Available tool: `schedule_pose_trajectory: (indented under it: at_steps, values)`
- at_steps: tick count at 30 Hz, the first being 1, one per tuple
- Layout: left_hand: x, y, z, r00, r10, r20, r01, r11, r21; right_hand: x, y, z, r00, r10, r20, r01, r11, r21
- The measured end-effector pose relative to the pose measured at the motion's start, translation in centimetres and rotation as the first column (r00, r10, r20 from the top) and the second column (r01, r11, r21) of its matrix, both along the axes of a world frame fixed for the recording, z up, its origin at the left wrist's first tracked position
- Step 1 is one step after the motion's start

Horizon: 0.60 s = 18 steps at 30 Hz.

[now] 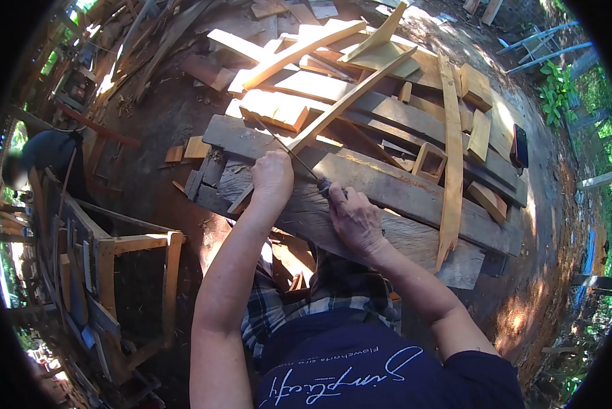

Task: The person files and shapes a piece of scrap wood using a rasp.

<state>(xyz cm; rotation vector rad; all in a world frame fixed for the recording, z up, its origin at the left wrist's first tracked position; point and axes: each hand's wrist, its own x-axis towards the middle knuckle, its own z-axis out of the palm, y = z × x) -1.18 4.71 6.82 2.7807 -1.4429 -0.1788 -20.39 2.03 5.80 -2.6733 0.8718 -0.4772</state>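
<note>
My right hand is closed round the dark handle of a thin tool, perhaps a file, whose narrow blade points up and left. The blade lies across a long, narrow wooden strip that slants over the bench. Beside the blade, my left hand is closed on the strip's lower part, and the strip's end shows below the fist. Both hands are over the grey bench planks.
Cut boards and blocks are piled across the bench. A curved plank lies along its right part, near a dark phone. A wooden frame stands at left, with a person behind it.
</note>
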Motion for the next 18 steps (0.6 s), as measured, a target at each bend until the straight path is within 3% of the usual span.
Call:
schedule_pose_trajectory:
  at_steps: [13, 18]
  values:
    - [0.1, -0.2, -0.7, 0.999, -0.006, 0.05, 0.004, 0.999, 0.034, 0.0, -0.1, 1.3, 0.997, 0.006, -0.076, -0.007, 1.0, -0.01]
    - [0.2, -0.4, -1.1, 0.999, 0.012, 0.044, -0.014, 0.998, 0.058, 0.0, 0.0, 1.6, 0.999, 0.016, -0.029, -0.016, 1.0, 0.006]
